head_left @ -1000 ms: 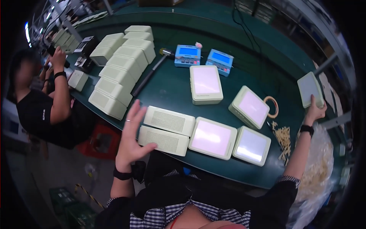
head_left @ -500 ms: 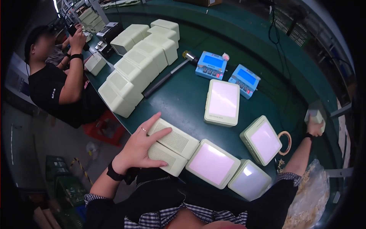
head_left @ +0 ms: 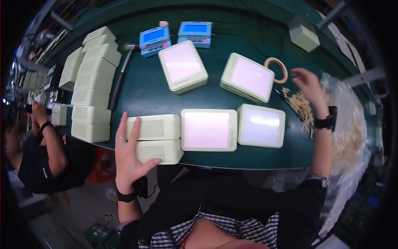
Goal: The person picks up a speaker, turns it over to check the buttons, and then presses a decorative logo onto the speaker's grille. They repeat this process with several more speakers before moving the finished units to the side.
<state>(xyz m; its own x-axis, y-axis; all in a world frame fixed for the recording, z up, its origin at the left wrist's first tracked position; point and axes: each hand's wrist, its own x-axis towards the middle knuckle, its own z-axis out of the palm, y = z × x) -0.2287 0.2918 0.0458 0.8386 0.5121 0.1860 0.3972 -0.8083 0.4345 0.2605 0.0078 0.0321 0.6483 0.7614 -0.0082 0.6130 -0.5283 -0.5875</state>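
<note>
Green workbench (head_left: 143, 93), red stool (head_left: 102, 168) and grey floor (head_left: 87, 207) at lower left, metal bar (head_left: 365, 77) at right

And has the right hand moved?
Yes: judged against the tan ring, the right hand has left the far box, moving nearer the sticks.

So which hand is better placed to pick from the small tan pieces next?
Probably the right hand: it looks empty and is near the small tan pieces, while the left hand is spread at the two grilled boxes, farther away.
</note>
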